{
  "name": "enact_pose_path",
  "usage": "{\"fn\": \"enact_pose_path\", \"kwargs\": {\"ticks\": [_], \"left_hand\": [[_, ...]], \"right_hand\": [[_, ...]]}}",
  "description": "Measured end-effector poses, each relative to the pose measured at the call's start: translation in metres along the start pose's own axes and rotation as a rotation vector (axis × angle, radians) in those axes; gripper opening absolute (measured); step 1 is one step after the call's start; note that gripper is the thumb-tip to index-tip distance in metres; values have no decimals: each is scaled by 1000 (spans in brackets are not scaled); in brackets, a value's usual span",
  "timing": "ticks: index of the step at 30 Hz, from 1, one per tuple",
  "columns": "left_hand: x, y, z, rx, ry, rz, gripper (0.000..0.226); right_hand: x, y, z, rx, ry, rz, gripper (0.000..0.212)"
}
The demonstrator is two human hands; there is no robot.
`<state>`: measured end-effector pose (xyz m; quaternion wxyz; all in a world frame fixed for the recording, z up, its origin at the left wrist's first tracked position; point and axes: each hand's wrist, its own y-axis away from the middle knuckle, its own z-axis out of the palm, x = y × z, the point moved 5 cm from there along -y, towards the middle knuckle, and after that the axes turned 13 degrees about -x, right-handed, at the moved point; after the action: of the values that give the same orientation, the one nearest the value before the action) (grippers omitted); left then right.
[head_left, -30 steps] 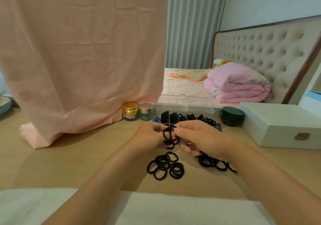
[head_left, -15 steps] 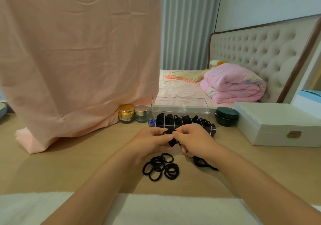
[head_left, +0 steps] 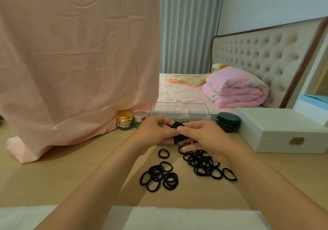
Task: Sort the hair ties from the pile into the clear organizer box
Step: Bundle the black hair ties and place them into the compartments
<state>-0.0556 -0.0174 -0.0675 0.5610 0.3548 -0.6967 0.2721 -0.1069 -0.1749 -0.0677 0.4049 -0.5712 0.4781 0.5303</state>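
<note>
Left hand (head_left: 154, 130), right hand (head_left: 200, 137) together, pinching bunch of black hair ties (head_left: 178, 132) in front of clear organizer box (head_left: 180, 111). Risk: springy bunch slips, ties scatter over desk (head_left: 88, 167).

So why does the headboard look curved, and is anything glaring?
Head view: the wide-angle lens bows the headboard; light is soft, only faint sheen on the clear organizer box; hair ties between left hand and right hand merge into a dark blob.
</note>
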Motion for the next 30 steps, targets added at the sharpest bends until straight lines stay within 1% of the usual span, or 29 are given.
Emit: {"fn": "enact_pose_path", "kwargs": {"ticks": [2,3,6,8,9,10,11,13,14,16,18,21,23,25,27,30], "left_hand": [[9,-10,3,-9,-47,25,29],[14,-14,4,-34,-62,37,29],[23,-24,5,-155,-112,58,29],[22,-29,1,-245,-111,65,33],[20,-31,-4,-257,-125,73,35],[16,-34,-10,-222,-170,85,33],[13,-37,-17,-146,-246,98,30],[6,-43,-31,29,-470,109,29],[3,-45,-35,73,-582,105,33],[-5,-47,-33,61,-734,78,41],[-12,-49,-28,18,-848,49,47],[-17,-49,-26,-4,-884,34,46],[-18,-49,-26,-2,-877,41,48],[-19,-50,-26,7,-894,50,48],[-19,-51,-26,25,-896,65,48],[-20,-51,-25,54,-839,100,46]], "right_hand": [[-2,-1,-9,67,10,-5,19],[-2,-2,-13,85,4,0,22],[-2,-5,-23,86,-88,30,31],[-3,-8,-29,107,-125,32,31],[-5,-11,-33,140,-101,30,29],[-8,-14,-37,181,-42,32,26],[-12,-18,-41,224,34,38,24],[-20,-29,-46,297,194,54,22],[-24,-36,-47,326,270,59,20],[-30,-52,-45,346,406,65,19],[-31,-70,-39,327,534,88,25],[-22,-94,-32,287,824,243,29],[-16,-105,-30,303,1046,385,39],[-16,-110,-26,303,1215,477,46],[-18,-115,-18,245,1349,512,42],[-16,-122,-3,154,1506,537,25]]}}
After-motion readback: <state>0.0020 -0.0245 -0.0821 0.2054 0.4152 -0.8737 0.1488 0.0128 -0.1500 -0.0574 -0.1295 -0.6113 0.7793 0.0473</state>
